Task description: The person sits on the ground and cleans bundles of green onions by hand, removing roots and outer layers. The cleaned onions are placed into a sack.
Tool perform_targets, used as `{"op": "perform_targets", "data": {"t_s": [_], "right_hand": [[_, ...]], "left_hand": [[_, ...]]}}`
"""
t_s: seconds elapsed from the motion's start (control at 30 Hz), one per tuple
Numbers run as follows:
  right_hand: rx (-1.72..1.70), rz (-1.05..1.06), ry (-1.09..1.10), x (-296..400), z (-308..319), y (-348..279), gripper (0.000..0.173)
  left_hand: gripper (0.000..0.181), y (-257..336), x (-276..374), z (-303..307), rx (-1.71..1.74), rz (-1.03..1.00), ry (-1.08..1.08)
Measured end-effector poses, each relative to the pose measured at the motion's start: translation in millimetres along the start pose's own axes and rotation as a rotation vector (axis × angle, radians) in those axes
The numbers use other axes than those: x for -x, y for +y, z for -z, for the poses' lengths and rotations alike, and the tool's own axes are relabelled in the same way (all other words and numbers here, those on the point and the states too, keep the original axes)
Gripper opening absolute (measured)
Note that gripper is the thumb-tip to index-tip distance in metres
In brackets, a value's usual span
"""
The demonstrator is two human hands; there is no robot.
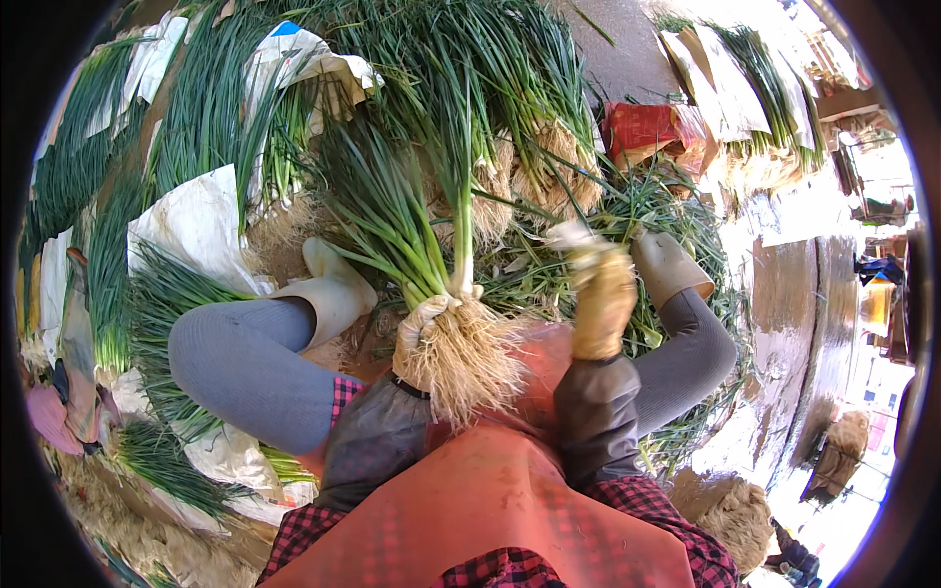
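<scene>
My left hand (pixel 420 331), in a soiled glove, grips a bunch of green onions (pixel 423 253) low on the stems. Their pale, stringy roots (pixel 478 360) spread toward me over an orange apron (pixel 485 485). One thick onion stalk (pixel 462 250) stands straighter than the others at the bunch's right side. To the right of the bunch and apart from it is my right hand (pixel 601 287), in a yellowish glove. Its fingers are blurred by motion, so whether they hold anything cannot be made out. Loose green leaves (pixel 533 287) lie on the ground between my boots.
Heaped green onions (pixel 507 66) lie in front, roots facing me. More bundles with white sheets (pixel 192 220) line the left. Pale boots (pixel 669 268) flank the leaf litter. A red sack (pixel 639 132) sits front right, beside wet pavement (pixel 790 323). Another person (pixel 66 404) is at far left.
</scene>
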State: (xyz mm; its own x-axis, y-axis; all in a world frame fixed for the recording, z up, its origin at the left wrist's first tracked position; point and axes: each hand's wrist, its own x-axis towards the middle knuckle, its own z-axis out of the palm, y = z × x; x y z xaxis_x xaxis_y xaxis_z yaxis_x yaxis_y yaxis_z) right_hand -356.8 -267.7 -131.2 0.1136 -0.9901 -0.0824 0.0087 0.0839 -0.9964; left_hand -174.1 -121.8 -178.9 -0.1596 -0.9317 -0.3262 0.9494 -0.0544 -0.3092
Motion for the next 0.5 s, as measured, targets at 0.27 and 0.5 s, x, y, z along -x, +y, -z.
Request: {"op": "perform_targets", "data": {"t_s": [0.27, 0.5], "right_hand": [[0.173, -0.476, -0.562, -20.9, -29.2, 26.8, 0.055], [0.584, -0.282, -0.442, 8.0, -84.4, 39.6, 0.03]], "left_hand": [[0.024, -23.5, -0.9, 31.0, -0.839, -0.197, 0.228], [0.028, -14.2, 7.8, 23.1, -0.546, -0.066, 0.232]]}}
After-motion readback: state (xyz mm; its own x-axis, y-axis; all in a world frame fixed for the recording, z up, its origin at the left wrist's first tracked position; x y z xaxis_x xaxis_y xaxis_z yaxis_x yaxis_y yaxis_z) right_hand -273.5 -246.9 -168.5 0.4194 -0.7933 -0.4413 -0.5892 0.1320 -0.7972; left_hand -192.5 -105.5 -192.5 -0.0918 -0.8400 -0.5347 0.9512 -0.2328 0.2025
